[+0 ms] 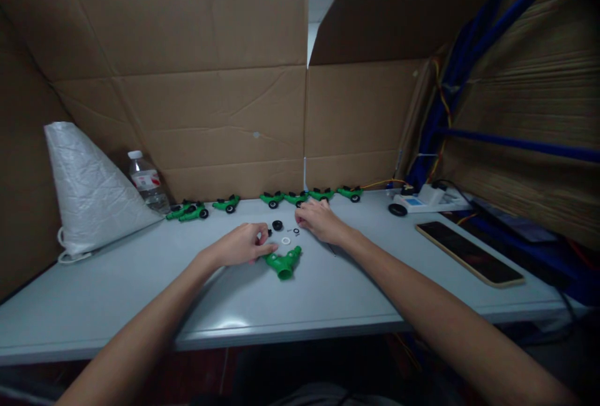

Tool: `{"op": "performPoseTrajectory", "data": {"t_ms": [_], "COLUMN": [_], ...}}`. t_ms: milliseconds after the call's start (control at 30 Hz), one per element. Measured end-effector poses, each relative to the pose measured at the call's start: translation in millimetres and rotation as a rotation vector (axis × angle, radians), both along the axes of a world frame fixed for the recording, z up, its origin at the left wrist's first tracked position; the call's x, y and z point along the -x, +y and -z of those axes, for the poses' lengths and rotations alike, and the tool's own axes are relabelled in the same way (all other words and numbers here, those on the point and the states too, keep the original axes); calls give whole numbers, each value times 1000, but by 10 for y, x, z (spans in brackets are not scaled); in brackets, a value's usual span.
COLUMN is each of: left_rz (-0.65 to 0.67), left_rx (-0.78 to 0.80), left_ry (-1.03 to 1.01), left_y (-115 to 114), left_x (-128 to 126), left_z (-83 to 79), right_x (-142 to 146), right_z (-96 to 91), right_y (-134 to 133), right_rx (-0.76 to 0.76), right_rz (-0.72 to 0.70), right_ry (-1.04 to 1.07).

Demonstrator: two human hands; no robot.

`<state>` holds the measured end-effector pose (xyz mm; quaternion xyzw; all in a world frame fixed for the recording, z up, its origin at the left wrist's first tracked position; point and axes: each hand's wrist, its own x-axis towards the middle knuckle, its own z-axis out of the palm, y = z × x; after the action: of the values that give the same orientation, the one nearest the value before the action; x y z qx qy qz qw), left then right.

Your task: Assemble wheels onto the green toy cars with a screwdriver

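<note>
A green plastic toy body (pixel 282 263) lies on the grey table (pixel 140 293) in front of me. My left hand (pixel 244 245) rests just left of it, fingers curled around a small dark piece at its fingertips. My right hand (pixel 321 220) lies palm down behind and to the right, fingertips near a small black ring (pixel 296 231). Between the hands sit a black wheel (pixel 277 225) and a white ring (pixel 285 241). A row of assembled green toy cars (pixel 309 195) stands along the cardboard wall.
A white woven bag (pixel 89 190) and a water bottle (pixel 147 187) stand at the back left. At the right lie a phone (pixel 469 253) and a white device with wires (pixel 419 201). Cardboard walls (pixel 225 100) enclose the table.
</note>
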<state>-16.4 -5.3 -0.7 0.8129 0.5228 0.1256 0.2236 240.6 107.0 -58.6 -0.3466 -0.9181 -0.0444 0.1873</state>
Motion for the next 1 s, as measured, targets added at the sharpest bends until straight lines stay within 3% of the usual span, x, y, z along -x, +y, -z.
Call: {"op": "performPoseTrajectory", "data": {"t_ms": [233, 433, 667, 1000], "left_rz": [-1, 22, 145, 150], "left_rx": [64, 220, 53, 106], "left_ry": [-41, -136, -121, -165], "left_y": [-47, -43, -84, -105], "left_x": [-44, -17, -38, -56], "left_z": [32, 34, -44, -49], "right_x": [46, 94, 175, 174], "right_z": [-19, -88, -110, -167], "right_y": [-56, -85, -208, -254], "right_rx": [-8, 29, 86, 192], "right_rz": [-14, -145, -225, -268], "right_ry": [81, 293, 364, 451]}}
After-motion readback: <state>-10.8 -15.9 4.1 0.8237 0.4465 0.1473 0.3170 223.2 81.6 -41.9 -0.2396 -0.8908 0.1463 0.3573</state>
